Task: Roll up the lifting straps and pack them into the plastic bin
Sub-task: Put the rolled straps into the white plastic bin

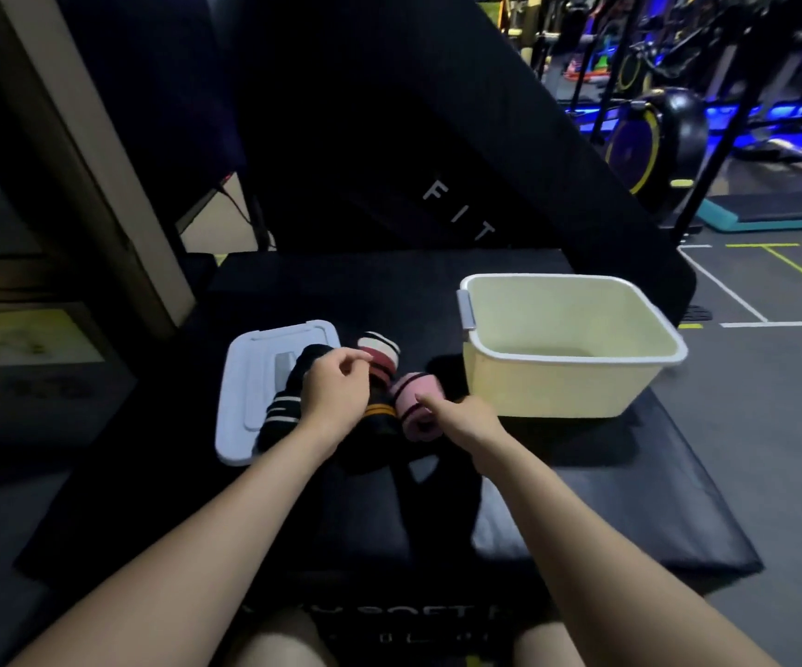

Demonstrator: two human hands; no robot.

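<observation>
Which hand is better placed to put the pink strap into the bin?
Probably the right hand: it already touches the pink strap and is nearer the plastic bin. The left hand is farther away.

We see a cream bin of smooth, slightly glossy plastic and a pale lid of matt plastic. The straps look like soft woven cloth. The black pad has a faintly shiny, leather-like cover.
</observation>
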